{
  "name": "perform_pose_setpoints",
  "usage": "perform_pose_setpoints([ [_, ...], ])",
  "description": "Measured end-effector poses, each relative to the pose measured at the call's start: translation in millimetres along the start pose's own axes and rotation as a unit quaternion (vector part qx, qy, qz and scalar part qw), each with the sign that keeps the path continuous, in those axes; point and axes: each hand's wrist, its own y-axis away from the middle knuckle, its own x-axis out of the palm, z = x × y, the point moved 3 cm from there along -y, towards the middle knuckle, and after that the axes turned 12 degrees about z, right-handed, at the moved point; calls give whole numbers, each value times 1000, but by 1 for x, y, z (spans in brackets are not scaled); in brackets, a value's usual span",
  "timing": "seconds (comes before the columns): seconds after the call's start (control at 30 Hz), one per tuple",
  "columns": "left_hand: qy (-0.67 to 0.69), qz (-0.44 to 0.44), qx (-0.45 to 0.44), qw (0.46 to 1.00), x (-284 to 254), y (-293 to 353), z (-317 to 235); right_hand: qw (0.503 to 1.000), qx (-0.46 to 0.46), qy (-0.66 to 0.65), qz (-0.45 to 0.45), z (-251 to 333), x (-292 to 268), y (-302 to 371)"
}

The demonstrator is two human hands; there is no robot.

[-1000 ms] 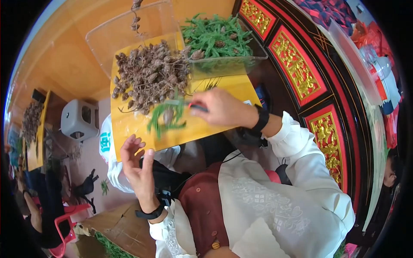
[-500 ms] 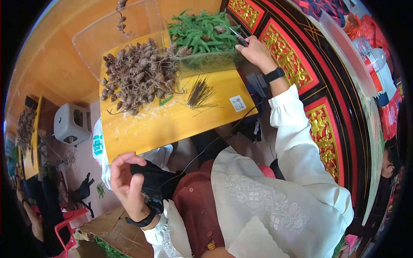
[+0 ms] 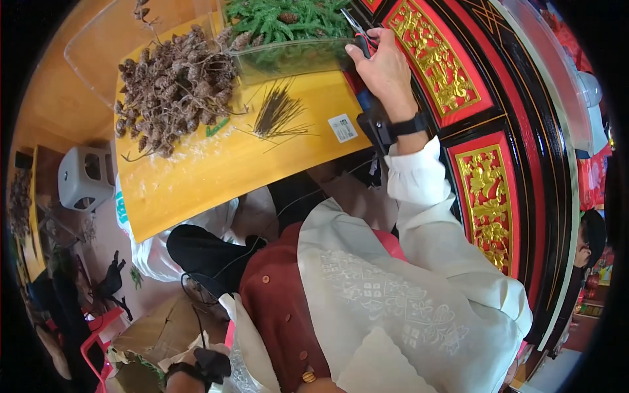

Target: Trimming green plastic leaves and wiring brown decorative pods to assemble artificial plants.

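Note:
My right hand (image 3: 386,75) is closed around a pair of pliers (image 3: 362,38) with red and black handles and silver pointed jaws. The pliers are at the right end of a clear plastic bin (image 3: 295,62) full of green artificial pine sprigs (image 3: 288,19), with a few brown cones among them. At the lower left edge my left hand (image 3: 185,381) shows only around its banded wrist; its fingers are hidden, near an open cardboard box (image 3: 147,334). Brown pinecones on stems (image 3: 177,88) are heaped on the yellow table (image 3: 190,196), beside a loose bundle of thin dark wires (image 3: 278,114).
A white label (image 3: 342,128) and a small green strip (image 3: 217,128) lie on the table. Behind the cones stands a clear bin (image 3: 98,65). Carved red, black and gold panels (image 3: 488,203) rise close on my right. A grey stool (image 3: 85,178) stands to the left.
My left hand has dropped from beside the table's near edge to the bottom edge of the view. The right hand still holds the pliers by the bin. The whole view has shifted.

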Motion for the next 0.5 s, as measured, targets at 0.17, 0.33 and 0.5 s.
perform_pose_setpoints([
  [0.17, -13, 12, -75, 997, 4, 2, 3, 996, -8, -74, 41, -22, 39, 48],
  [0.33, -28, 30, -148, 988, 4, 5, 12, 996, -22, -40, 76, -54, 88, 82],
  [0.5, -44, 52, -215, 974, 7, 1, 14, 998, -52, 31, 23, -56, 103, 83],
])
